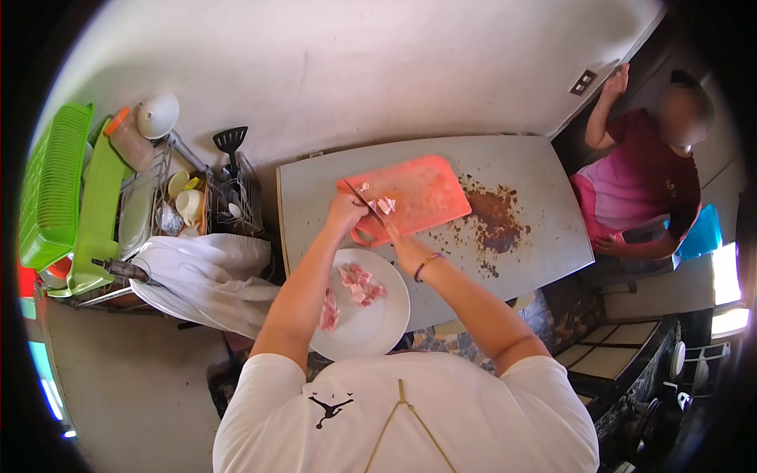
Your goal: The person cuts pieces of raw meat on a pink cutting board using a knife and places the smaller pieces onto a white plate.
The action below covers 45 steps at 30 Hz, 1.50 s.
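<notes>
My right hand (410, 249) grips a kitchen knife (363, 199), its blade slanting up and left over the near-left part of a red cutting board (429, 192). My left hand (348, 210) is right beside the blade at the board's left edge, fingers curled; what lies under them is hidden. Small pieces of raw meat (387, 206) lie on the board just right of the blade, and another bit (364, 187) sits near the tip. Closest to my body, a white plate (384, 322) carries several cut chunks of raw meat (362, 285) and a longer strip (329, 310).
The grey table (514, 159) has a worn brown patch (500, 219) right of the board. A dish rack (159, 171) with cups, a black slotted spatula (230, 140) and a draped white cloth (207, 266) stands at left. A person (644, 177) is at the table's right end.
</notes>
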Motion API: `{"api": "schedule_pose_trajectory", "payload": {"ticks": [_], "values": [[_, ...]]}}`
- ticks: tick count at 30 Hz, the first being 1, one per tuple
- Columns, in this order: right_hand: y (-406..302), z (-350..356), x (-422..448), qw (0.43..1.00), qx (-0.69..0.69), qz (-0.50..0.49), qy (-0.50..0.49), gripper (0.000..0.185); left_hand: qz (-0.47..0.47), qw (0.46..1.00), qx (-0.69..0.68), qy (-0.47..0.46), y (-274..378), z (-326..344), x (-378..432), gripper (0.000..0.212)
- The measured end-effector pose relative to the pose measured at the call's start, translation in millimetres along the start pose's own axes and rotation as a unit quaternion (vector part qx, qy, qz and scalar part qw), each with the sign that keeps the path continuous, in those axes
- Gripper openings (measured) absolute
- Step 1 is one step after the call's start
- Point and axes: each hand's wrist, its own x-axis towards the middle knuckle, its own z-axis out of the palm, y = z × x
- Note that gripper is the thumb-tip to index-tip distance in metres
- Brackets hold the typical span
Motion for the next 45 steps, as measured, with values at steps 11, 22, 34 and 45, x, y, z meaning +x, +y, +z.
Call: {"api": "schedule_pose_trajectory", "payload": {"ticks": [11,22,34,45], "values": [[6,14,-51,0.998,-0.015,0.039,-0.048,0.064,0.03,0.996,-0.071,0.034,-24,8,-6,0.014],[4,-9,-91,0.996,0.072,0.049,-0.01,0.052,-0.002,0.996,-0.072,0.046,-25,-5,-8,0.016],[-19,-55,-129,0.979,0.184,0.038,0.075,0.048,0.156,0.981,0.111,-0.031,23,15,-30,0.012],[-15,-55,-152,0.97,0.207,0.017,0.124,0.047,0.122,0.969,0.106,-0.189,53,-36,-97,0.028]]}}
